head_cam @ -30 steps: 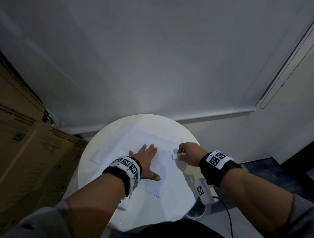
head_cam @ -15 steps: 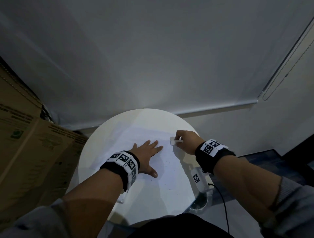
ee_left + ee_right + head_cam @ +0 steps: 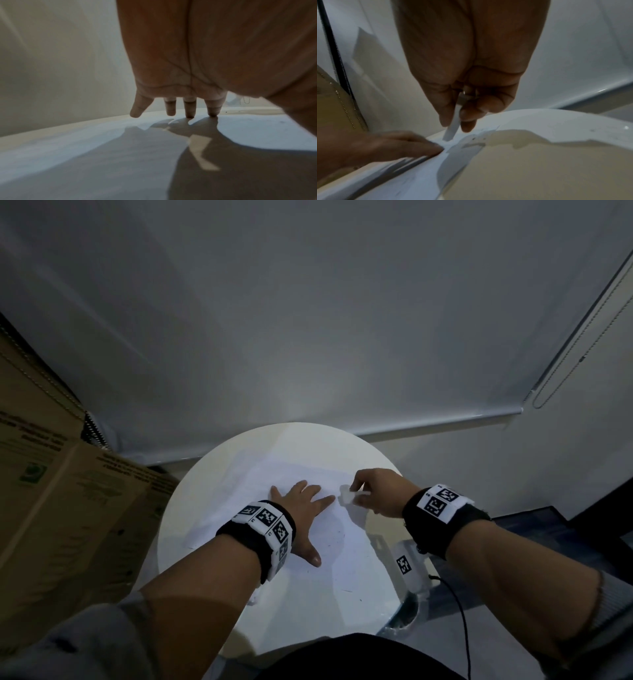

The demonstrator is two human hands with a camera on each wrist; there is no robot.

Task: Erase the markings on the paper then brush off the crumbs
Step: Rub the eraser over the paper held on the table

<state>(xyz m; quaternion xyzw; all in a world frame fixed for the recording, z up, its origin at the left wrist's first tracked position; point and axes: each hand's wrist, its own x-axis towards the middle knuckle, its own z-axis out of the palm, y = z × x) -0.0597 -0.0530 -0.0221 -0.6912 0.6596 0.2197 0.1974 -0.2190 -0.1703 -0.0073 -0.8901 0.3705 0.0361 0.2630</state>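
Right hand (image 3: 375, 491) pinching white eraser (image 3: 346, 497) against paper (image 3: 342, 542) near desk's (image 3: 191, 508) right edge. Left hand (image 3: 301, 508) flat, fingers spread, pinning paper. Faint marks and dark specks remaining; erasing apparently unfinished, brushing not yet begun.

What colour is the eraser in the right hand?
White. The eraser, pinched by the right hand, shows best in the right wrist view.

Left hand (image 3: 303, 510): we spread our fingers (image 3: 189, 108) flat, palm down.
Right hand (image 3: 375, 491): our thumb and fingers (image 3: 469, 115) curl in a pinch.
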